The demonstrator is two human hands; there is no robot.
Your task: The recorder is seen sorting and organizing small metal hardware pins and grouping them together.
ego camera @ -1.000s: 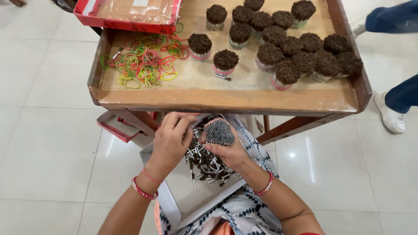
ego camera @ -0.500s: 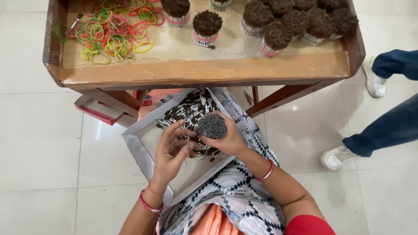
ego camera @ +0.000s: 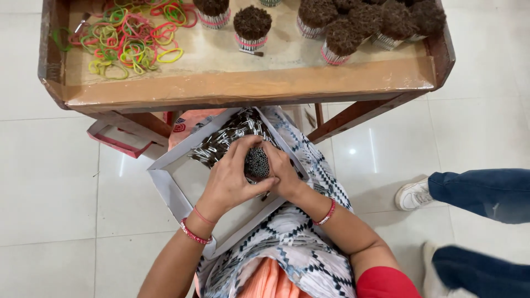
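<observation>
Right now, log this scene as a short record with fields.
left hand: wrapped around the bundle of small sticks
right hand: cupping the same bundle from the other side
loose sticks: heaped in the white tray on the lap
table: holds rubber bands at left, finished banded bundles at right
bystander: jeans leg and white shoe at right

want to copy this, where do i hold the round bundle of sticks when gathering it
Around its sides, one hand from each flank: the left hand and right hand wrap the bundle of sticks, whose round end faces up, over the white tray.
</observation>
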